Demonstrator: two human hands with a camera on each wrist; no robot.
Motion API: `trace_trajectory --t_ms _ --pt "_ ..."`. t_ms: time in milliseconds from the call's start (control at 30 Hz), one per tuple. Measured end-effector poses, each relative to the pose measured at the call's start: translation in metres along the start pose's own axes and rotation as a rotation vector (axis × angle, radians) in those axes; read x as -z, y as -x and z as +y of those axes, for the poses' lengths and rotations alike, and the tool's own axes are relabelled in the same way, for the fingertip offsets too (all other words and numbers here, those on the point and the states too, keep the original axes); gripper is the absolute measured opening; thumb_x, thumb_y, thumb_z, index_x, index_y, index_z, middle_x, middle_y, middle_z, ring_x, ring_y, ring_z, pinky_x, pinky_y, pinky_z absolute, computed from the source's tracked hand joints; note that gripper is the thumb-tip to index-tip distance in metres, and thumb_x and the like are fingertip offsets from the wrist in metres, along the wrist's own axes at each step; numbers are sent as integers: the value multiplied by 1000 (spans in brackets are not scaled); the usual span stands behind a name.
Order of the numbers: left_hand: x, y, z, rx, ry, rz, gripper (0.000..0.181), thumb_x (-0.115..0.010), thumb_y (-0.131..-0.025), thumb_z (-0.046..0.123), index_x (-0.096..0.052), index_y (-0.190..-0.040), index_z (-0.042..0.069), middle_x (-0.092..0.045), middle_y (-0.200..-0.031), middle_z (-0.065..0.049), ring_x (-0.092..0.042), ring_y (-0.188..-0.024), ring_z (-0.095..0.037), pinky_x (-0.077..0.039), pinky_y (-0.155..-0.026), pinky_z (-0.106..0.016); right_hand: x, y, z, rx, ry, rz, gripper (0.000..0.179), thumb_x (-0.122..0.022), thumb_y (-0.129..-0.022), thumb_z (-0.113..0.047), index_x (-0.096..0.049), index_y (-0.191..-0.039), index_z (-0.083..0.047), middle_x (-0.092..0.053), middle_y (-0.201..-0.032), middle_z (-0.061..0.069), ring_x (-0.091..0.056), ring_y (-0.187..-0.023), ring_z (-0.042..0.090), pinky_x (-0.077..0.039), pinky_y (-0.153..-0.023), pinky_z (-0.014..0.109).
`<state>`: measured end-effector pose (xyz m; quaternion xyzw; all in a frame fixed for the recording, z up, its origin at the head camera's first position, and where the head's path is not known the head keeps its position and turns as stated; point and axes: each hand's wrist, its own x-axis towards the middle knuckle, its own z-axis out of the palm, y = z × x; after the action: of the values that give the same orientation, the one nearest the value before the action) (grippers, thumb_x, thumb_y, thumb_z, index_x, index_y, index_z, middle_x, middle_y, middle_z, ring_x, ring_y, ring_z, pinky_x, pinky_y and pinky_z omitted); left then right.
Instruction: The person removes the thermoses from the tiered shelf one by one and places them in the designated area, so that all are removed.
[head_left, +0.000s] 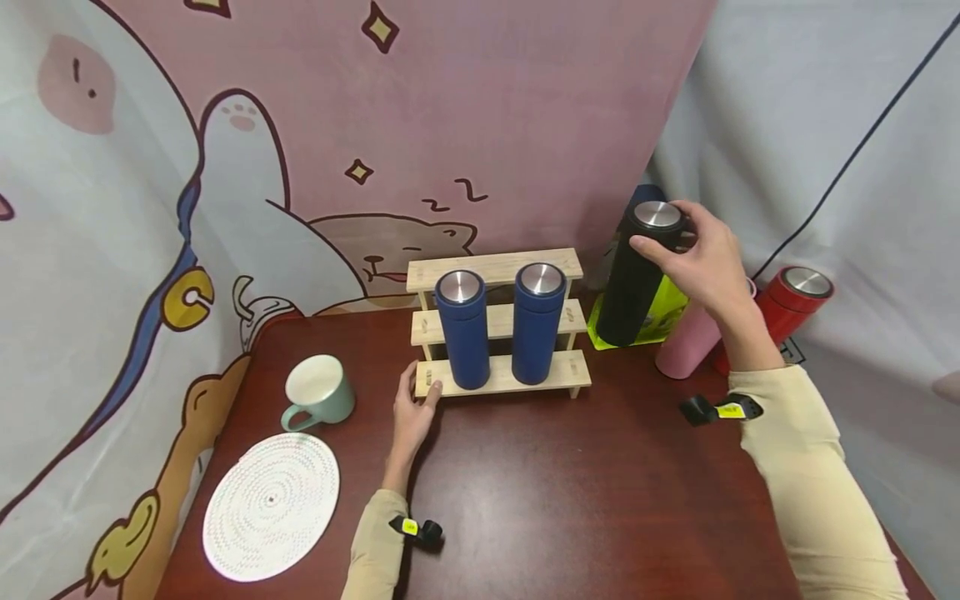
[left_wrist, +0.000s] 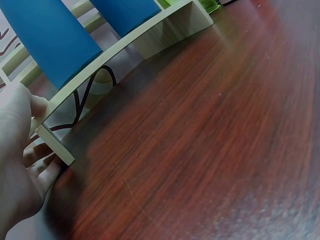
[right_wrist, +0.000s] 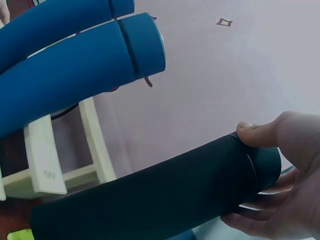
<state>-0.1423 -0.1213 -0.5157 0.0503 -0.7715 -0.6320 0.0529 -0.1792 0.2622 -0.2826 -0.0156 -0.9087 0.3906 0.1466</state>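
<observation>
Two blue thermos bottles with steel-topped lids, a left one [head_left: 463,333] and a right one [head_left: 537,325], stand upright on the lowest step of a three-tier wooden rack [head_left: 498,325]. My left hand [head_left: 414,408] grips the left end of that step, thumb on top and fingers beneath. With my right hand [head_left: 701,254] I hold a black thermos bottle [head_left: 630,287] near its lid, thumb on one side and fingers on the other, as the right wrist view shows. Behind it, mostly hidden, is another dark blue bottle [head_left: 647,194].
Right of the black bottle stand a pink bottle [head_left: 687,342] and a red bottle [head_left: 795,304]. A bright green packet [head_left: 667,310] lies behind it. On the left are a pale green mug [head_left: 321,392] and a round white woven mat [head_left: 272,508]. A fabric backdrop [head_left: 525,125] rises behind.
</observation>
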Motion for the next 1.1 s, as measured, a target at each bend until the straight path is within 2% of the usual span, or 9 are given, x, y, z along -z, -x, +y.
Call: trace_trajectory --t_ms 100,267,333,467,600,800,1033,1100 --pt "0 0 -1 -3 0 8 62 -66 -98 10 -39 -153 4 -50 -149 -25 -50 -136 -36 -43 -109 -58 -1 3 9 0 20 14 75 -68 -93 -47 -42 -152 -7 -54 -142 24 -56 -124 44 -44 -100 58" --pt "0 -1 -3 -12 0 21 61 -66 -98 9 -40 -153 2 -54 -145 -25 -55 -130 -35 -46 -105 -54 -12 9 25 -5 85 36 75 -69 -94 -45 -43 -150 -3 -56 -139 29 -55 -111 44 -42 -89 53" --pt "0 -1 -4 -13 3 25 61 -66 -97 8 -40 -152 2 -55 -143 -25 -56 -127 -35 -46 -104 -53 -18 11 32 -15 90 34 76 -69 -93 -44 -42 -150 -1 -55 -139 30 -54 -110 44 -41 -89 55" --pt "0 -1 -5 -12 8 27 61 -67 -97 9 -41 -152 3 -55 -143 -24 -56 -126 -34 -47 -103 -53 -28 15 44 -41 72 26 78 -71 -93 -42 -40 -151 0 -54 -139 32 -52 -118 47 -41 -98 62" --pt "0 -1 -6 -15 13 22 61 -66 -98 9 -40 -152 3 -53 -145 -25 -54 -130 -35 -46 -105 -55 -37 18 53 -44 57 51 76 -73 -92 -39 -43 -149 2 -55 -137 33 -52 -122 50 -40 -101 63" --pt "0 -1 -6 -29 18 19 61 -66 -98 9 -40 -152 3 -51 -148 -25 -50 -136 -37 -44 -107 -59 -49 22 64 -39 47 91 69 -73 -92 -33 -48 -144 3 -58 -131 33 -54 -118 49 -41 -98 61" --pt "-2 -1 -5 -33 21 22 61 -66 -97 8 -41 -152 3 -52 -146 -25 -52 -133 -37 -44 -106 -59 -59 27 74 -55 29 123 71 -75 -90 -31 -46 -145 4 -56 -135 34 -53 -123 51 -40 -101 61" --pt "-2 0 -4 -30 17 21 61 -66 -98 8 -41 -152 3 -52 -146 -25 -52 -134 -36 -44 -106 -59 -60 28 76 -56 25 122 72 -75 -91 -31 -45 -146 3 -56 -136 34 -54 -119 50 -40 -99 60"
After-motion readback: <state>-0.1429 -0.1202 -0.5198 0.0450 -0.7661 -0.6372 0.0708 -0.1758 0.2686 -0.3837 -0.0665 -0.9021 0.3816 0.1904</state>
